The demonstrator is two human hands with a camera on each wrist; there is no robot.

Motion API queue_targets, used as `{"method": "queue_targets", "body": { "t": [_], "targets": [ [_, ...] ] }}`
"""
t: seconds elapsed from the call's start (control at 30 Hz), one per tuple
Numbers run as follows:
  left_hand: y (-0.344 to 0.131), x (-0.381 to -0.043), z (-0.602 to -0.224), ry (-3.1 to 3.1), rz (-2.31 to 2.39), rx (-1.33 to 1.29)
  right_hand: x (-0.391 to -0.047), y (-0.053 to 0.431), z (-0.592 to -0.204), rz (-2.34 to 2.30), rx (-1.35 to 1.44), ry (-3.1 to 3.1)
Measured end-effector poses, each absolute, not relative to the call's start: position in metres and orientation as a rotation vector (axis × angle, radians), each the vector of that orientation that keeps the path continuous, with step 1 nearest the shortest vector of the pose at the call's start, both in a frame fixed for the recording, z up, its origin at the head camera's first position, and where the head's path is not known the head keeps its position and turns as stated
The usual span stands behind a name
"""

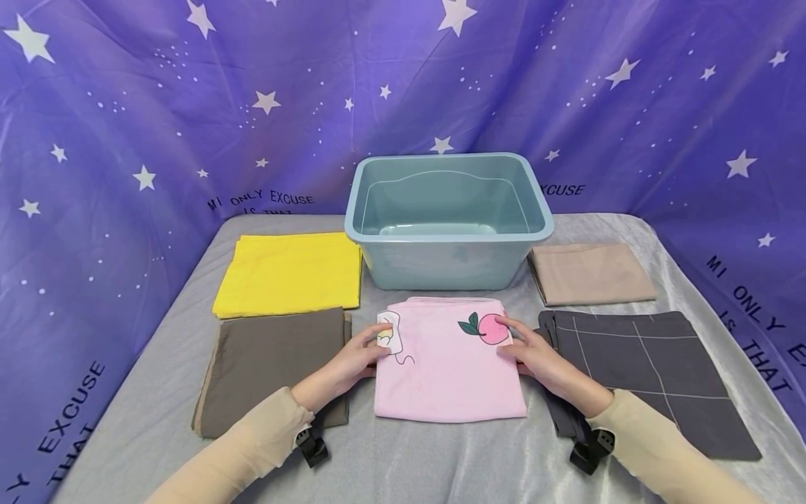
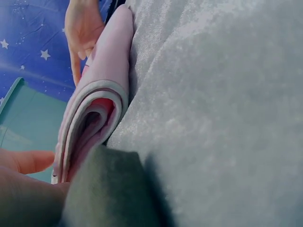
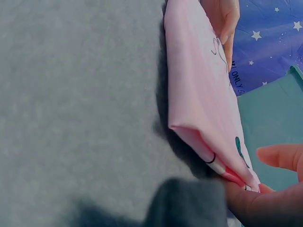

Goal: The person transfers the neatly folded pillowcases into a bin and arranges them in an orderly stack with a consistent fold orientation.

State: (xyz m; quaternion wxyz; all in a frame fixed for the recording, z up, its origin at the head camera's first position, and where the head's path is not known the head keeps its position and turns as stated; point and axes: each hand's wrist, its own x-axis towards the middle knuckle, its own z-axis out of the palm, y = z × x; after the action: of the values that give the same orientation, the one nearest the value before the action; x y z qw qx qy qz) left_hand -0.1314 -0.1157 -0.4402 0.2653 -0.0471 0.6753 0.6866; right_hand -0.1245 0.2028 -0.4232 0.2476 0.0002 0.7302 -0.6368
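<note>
A folded pink cloth [image 1: 450, 378], printed with a peach and leaves at its right and a small white-and-yellow figure at its left, lies in the middle of the grey-covered table. At its left edge my left hand [image 1: 352, 357] grips the layers, with thumb and a finger showing on top. My right hand [image 1: 541, 357] holds the opposite edge beside the peach. The left wrist view shows the rolled layers of the pink cloth [image 2: 106, 71] end-on. In the right wrist view, the cloth's [image 3: 199, 90] near side slopes up from the table, its far corner by my right fingers [image 3: 279, 156].
A blue-green plastic tub [image 1: 441, 262] stands behind the pink cloth. Left of it lie a folded yellow cloth [image 1: 292, 273] and a brown one [image 1: 271, 371]. To the right are a beige cloth [image 1: 595, 273] and a dark grey checked cloth [image 1: 655, 378]. A purple starry curtain [image 1: 403, 77] hangs behind.
</note>
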Motion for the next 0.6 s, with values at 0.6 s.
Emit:
{"method": "queue_targets", "body": {
  "t": [0.6],
  "targets": [
    [-0.1142,-0.1292,-0.4353,1.836,1.91,-0.124,-0.1254,0.2034,-0.4203,-1.75,-0.003,1.961]
  ]
}}
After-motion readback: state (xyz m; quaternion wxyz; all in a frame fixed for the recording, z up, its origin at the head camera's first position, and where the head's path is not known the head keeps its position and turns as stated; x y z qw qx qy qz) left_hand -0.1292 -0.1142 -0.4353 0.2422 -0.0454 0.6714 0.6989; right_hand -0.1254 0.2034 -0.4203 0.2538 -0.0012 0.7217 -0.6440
